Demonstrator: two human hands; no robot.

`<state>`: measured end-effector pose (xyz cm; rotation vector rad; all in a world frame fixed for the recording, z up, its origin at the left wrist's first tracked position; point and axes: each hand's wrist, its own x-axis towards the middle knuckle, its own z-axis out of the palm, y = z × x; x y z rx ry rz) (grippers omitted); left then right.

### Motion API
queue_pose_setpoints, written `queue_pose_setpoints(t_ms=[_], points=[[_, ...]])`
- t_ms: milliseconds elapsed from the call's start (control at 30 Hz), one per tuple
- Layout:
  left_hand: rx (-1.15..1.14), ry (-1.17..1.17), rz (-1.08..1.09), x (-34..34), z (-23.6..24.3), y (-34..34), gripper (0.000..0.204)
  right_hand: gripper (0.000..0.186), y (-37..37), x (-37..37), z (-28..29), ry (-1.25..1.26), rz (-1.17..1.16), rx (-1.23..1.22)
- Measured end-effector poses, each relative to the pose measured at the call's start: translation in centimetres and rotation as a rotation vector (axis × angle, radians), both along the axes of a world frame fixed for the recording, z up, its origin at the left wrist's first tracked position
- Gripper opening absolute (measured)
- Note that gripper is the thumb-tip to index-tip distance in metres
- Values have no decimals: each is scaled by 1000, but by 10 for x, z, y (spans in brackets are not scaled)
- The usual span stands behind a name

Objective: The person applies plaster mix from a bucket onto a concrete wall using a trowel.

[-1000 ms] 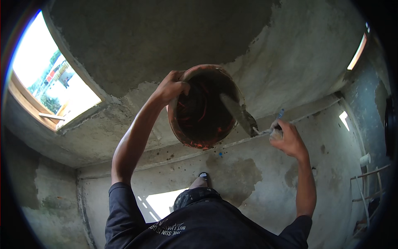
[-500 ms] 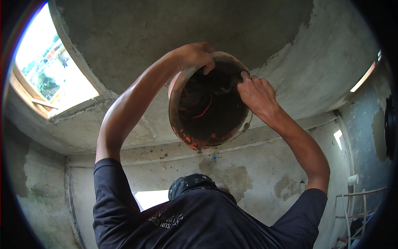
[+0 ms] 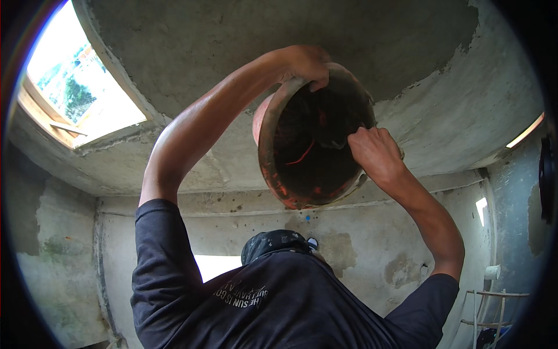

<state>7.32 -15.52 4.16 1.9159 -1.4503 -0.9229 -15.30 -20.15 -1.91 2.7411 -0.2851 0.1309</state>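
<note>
A mortar-stained red bucket (image 3: 273, 168) is held up and tilted, its dark inside showing with a few red streaks. My left hand (image 3: 305, 67) grips its upper rim, fingers curled over the edge. My right hand (image 3: 375, 151), fingers bent round a trowel handle that is mostly hidden, is at the bucket's right side. The trowel's grey blade (image 3: 331, 136) shows only dimly inside the bucket.
Cement wall (image 3: 407, 41) with a darker plastered patch lies ahead. A framed window opening (image 3: 70, 87) is at left, a narrow opening (image 3: 523, 129) at right. My foot (image 3: 313, 242) is on the stained floor (image 3: 337, 250). A rack-like frame (image 3: 491, 302) stands lower right.
The bucket and my left hand have moved up and to the right. My right hand with the trowel has come from beside the bucket to its inner right side, the blade now deeper inside.
</note>
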Motion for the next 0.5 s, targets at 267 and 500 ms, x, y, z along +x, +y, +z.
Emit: queue_pose_setpoints(t_ms=[267, 500], points=[[-61, -270, -144, -30, 4, -9, 48, 9, -17, -16, 0, 122, -69, 171], [-66, -313, -185, -44, 10, -9, 50, 34, -29, -15, -31, 170, -176, 571]])
